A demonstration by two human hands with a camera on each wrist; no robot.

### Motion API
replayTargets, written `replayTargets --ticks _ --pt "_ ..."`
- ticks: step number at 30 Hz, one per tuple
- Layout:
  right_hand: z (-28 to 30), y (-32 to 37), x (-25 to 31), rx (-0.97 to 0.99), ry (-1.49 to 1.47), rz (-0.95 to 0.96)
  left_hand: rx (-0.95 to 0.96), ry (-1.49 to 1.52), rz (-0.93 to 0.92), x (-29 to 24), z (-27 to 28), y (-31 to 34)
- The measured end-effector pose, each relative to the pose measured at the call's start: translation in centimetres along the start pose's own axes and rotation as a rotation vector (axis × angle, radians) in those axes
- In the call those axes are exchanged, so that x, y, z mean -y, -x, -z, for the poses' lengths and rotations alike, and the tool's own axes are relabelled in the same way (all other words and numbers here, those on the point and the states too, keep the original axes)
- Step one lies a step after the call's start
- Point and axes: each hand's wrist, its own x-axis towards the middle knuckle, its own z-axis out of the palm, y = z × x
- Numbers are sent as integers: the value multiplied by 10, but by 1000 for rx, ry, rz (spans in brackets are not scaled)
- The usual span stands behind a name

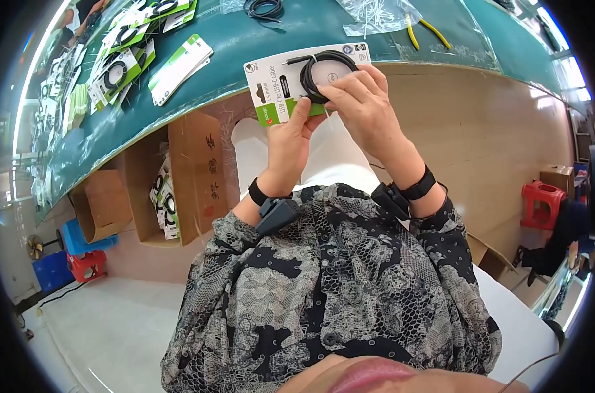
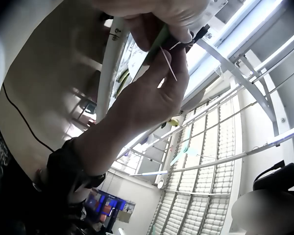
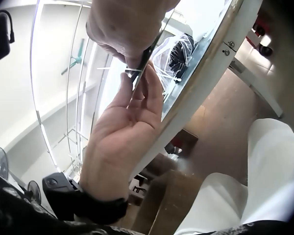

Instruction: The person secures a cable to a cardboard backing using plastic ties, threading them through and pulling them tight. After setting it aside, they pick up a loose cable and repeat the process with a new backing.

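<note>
A printed card (image 1: pixel 260 77) marked "USB-C to USB-C cable" is held up in front of the person's lap. Coiled on its face lies a black cable (image 1: pixel 308 73) with a thin white tie around its upper part. My left hand (image 1: pixel 289 144) grips the card by its lower edge, thumb in front and fingers behind. My right hand (image 1: pixel 366 105) has its fingers curled over the card's lower right, fingertips pinching the coil. A white tie end (image 2: pixel 169 64) sticks out by the right thumb in the left wrist view; another strip (image 3: pixel 133 70) crosses by the fingertips.
The green table (image 1: pixel 235 49) carries many carded cables (image 1: pixel 117 75), stacked blank-looking cards (image 1: pixel 179 69), a loose black coil (image 1: pixel 263 8), a clear plastic bag (image 1: pixel 376 14) and yellow-handled pliers (image 1: pixel 435 33). Below left stands a cardboard box (image 1: pixel 192 177) with carded cables inside.
</note>
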Motion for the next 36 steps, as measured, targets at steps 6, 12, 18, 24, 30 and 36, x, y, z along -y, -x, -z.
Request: replayTargets --ticks 6,12,18,24,30,36 --pt "-9 11 9 37 30 50 -68 9 23 6 4 1" --pt "-14 23 20 -78 -145 -40 -20 48 7 7 9 3" --pt "-9 23 14 -178 -147 48 32 62 9 1 5 3" --pt "-1 26 20 -185 23 133 129 117 23 -7 0 5" --pt "3 24 32 -203 112 99 189 134 43 -15 -2 6" --pt "7 15 42 -169 49 -48 143 52 -14 -13 1 8"
